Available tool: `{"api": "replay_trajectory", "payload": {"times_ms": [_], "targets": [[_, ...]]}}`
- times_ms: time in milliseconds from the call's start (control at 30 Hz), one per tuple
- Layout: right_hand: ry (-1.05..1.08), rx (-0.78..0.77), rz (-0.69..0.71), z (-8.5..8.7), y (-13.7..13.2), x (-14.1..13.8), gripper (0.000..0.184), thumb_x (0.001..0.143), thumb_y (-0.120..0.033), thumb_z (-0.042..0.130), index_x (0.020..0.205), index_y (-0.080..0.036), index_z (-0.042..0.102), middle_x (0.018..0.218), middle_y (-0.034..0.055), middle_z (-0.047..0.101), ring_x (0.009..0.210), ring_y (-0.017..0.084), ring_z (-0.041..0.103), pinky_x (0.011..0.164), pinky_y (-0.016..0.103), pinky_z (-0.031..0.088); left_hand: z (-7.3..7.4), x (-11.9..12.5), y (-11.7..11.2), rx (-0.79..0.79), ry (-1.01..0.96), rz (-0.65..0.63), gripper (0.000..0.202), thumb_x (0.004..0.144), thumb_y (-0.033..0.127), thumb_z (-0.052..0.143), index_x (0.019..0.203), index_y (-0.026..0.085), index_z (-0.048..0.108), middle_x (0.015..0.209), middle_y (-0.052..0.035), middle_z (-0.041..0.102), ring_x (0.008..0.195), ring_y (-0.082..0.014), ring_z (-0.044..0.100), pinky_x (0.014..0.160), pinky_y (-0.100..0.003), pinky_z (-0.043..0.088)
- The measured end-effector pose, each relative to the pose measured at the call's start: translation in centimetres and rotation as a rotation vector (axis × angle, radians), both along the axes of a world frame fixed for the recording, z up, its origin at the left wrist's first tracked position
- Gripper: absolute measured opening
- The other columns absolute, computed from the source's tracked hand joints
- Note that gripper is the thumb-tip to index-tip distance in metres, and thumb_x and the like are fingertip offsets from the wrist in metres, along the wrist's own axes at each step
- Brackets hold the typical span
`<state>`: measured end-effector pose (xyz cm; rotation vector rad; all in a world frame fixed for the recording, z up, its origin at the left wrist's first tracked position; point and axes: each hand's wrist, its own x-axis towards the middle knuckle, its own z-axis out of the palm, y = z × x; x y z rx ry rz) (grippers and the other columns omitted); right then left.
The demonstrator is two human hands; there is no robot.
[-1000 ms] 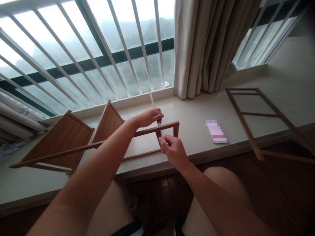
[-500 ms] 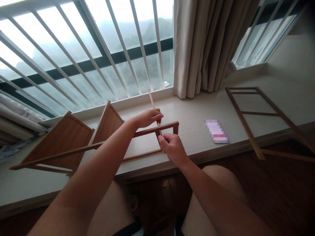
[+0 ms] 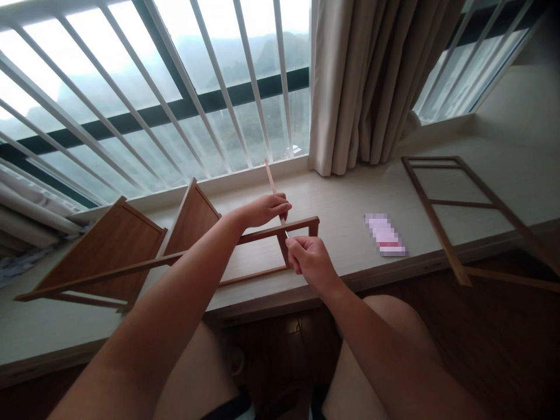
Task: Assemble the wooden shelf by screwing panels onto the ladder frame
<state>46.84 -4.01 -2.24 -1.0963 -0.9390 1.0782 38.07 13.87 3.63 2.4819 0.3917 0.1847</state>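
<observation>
My left hand (image 3: 266, 209) is closed around a light wooden slat (image 3: 270, 177), just beyond where it meets the long rail of a brown wooden rack frame (image 3: 301, 224). On the near side of that joint, my right hand (image 3: 310, 256) pinches a thin metal tool (image 3: 287, 234), its slim shaft pointing at the rail. The fist hides the rest of the tool, so its exact kind does not show. The frame lies on its side and carries two wooden panels, a left one (image 3: 98, 251) and a middle one (image 3: 188, 219).
The rack rests on a pale window ledge (image 3: 341, 198). A pinkish, blurred-out item (image 3: 385, 233) lies to the right. Farther right, another wooden frame (image 3: 464, 203) leans over the ledge's edge. Behind are white window bars (image 3: 249, 81) and a beige curtain (image 3: 345, 87).
My right hand has shifted slightly right, and its grip on the thin metal tool has turned a little. My left hand and the rack stay nearly where they were.
</observation>
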Motion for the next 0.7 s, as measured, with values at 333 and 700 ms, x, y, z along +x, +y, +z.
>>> {"api": "replay_trajectory", "payload": {"times_ms": [333,700], "targets": [[0.884,-0.038,0.320,0.5,-0.6,-1.2,0.040,0.087,-0.042,0.057,0.062,-0.019,0.035,0.054,-0.0057,0.038,0.044,0.007,0.030,0.037,0.018,0.019,-0.2,0.0,0.3,-0.002,-0.010,0.004,0.051,0.091,0.051,0.037,0.072,0.014,0.065,0.084,-0.0044,0.052,0.074,-0.0130,0.052,0.082,-0.028,0.042],[0.949,0.038,0.297,-0.2,-0.8,-2.7,0.037,0.090,-0.043,0.052,0.065,-0.019,0.040,0.057,-0.0040,0.045,0.047,0.009,0.035,0.038,0.019,0.021,-0.2,0.1,0.1,-0.012,0.001,0.010,0.050,0.092,0.051,0.037,0.072,0.013,0.064,0.081,-0.0037,0.052,0.073,-0.0124,0.051,0.080,-0.027,0.043]]}}
